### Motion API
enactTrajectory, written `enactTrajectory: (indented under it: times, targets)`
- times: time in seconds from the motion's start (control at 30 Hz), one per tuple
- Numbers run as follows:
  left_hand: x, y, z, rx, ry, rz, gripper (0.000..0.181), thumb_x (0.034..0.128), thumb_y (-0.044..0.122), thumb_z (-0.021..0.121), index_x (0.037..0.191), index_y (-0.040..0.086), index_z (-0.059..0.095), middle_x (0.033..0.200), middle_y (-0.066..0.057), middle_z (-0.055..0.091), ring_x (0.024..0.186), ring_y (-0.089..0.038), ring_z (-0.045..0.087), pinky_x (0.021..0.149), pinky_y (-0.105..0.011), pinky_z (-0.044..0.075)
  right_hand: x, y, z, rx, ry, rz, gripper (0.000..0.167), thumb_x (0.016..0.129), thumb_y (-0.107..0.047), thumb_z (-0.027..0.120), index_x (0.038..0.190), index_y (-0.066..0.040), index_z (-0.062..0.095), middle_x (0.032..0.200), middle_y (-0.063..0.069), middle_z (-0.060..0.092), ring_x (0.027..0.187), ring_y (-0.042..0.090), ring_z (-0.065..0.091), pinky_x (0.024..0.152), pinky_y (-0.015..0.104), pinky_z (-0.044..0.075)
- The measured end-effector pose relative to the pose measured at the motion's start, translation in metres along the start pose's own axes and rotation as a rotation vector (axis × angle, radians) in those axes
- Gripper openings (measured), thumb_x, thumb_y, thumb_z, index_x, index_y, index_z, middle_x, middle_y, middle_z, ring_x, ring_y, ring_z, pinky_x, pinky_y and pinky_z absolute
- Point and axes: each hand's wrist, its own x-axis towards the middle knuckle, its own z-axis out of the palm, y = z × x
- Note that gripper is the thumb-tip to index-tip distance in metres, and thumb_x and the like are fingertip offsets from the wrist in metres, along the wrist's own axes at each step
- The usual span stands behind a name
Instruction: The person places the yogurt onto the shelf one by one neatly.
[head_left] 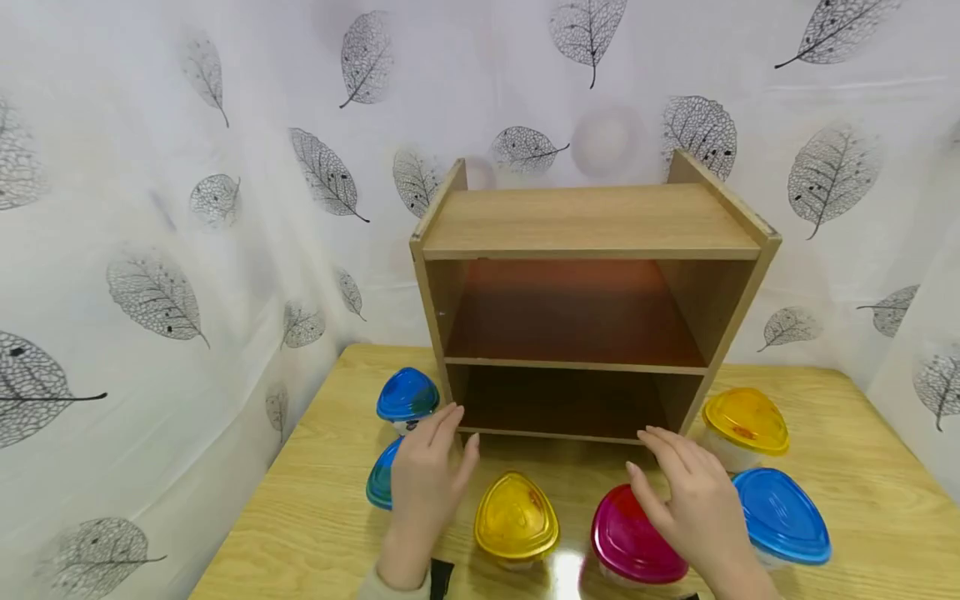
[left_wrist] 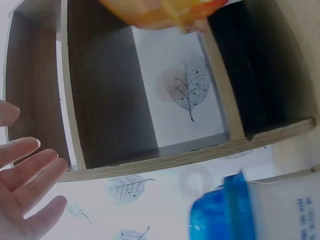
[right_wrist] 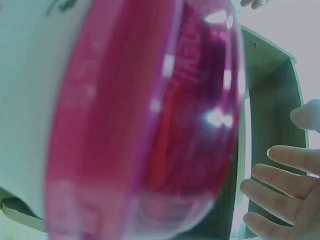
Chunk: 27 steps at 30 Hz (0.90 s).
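In the head view my left hand (head_left: 426,483) hovers with straight fingers over the teal-lidded container (head_left: 381,477), partly covering it, left of the yellow-lidded container (head_left: 517,517). My right hand (head_left: 693,500), fingers extended and empty, is between the magenta-lidded container (head_left: 637,537) and the blue-lidded one (head_left: 782,515), overlapping both in view. In the left wrist view the fingers of my left hand (left_wrist: 30,187) are spread, holding nothing. The magenta lid (right_wrist: 145,120) fills much of the right wrist view, with my right hand (right_wrist: 290,192) at the right edge.
A wooden shelf unit (head_left: 577,364) with two compartments stands at the back of the table (head_left: 277,517). Another blue-lidded container (head_left: 407,395) sits at its left, and a yellow-lidded one (head_left: 746,423) at its right. A leaf-patterned curtain (head_left: 247,250) hangs behind and at the sides.
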Motion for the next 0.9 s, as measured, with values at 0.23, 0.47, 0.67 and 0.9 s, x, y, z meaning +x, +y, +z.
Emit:
enactTrajectory:
  times: [0.23, 0.47, 0.67, 0.9]
  targets:
    - [0.024, -0.002, -0.004, -0.049, 0.139, 0.023, 0.035, 0.0865, 0.028, 0.053, 0.099, -0.003, 0.061, 0.091, -0.014, 0.064, 0.078, -0.026, 0.061, 0.065, -0.035, 0.051, 0.001, 0.002, -0.002, -0.013, 0.015, -0.008, 0.060, 0.090, -0.050, 0.033, 0.097, 0.002, 0.062, 0.095, 0.016, 0.062, 0.085, 0.030, 0.057, 0.068, 0.045, 0.047]
    - [0.054, -0.003, -0.012, -0.058, 0.185, 0.001, 0.035, 0.0845, 0.026, 0.053, 0.098, -0.005, 0.061, 0.090, -0.016, 0.063, 0.076, -0.027, 0.061, 0.063, -0.035, 0.051, 0.001, 0.002, -0.002, -0.012, 0.040, -0.015, 0.058, 0.090, -0.049, 0.034, 0.096, 0.001, 0.062, 0.091, 0.014, 0.063, 0.081, 0.029, 0.058, 0.064, 0.043, 0.047]
    - [0.076, -0.005, -0.017, -0.066, 0.226, -0.041, 0.031, 0.0821, 0.021, 0.057, 0.096, -0.007, 0.061, 0.086, -0.016, 0.063, 0.072, -0.027, 0.061, 0.061, -0.035, 0.051, 0.001, 0.000, -0.004, -0.017, 0.045, -0.010, 0.057, 0.090, -0.049, 0.035, 0.095, 0.001, 0.062, 0.089, 0.013, 0.063, 0.078, 0.028, 0.058, 0.062, 0.043, 0.048]
    - [0.099, -0.010, -0.020, -0.084, 0.283, -0.118, 0.026, 0.0799, 0.015, 0.060, 0.093, -0.007, 0.059, 0.081, -0.016, 0.060, 0.073, -0.028, 0.057, 0.063, -0.036, 0.048, -0.003, 0.001, -0.005, -0.032, 0.043, -0.001, 0.056, 0.089, -0.049, 0.036, 0.094, 0.001, 0.063, 0.087, 0.014, 0.063, 0.077, 0.028, 0.058, 0.061, 0.043, 0.048]
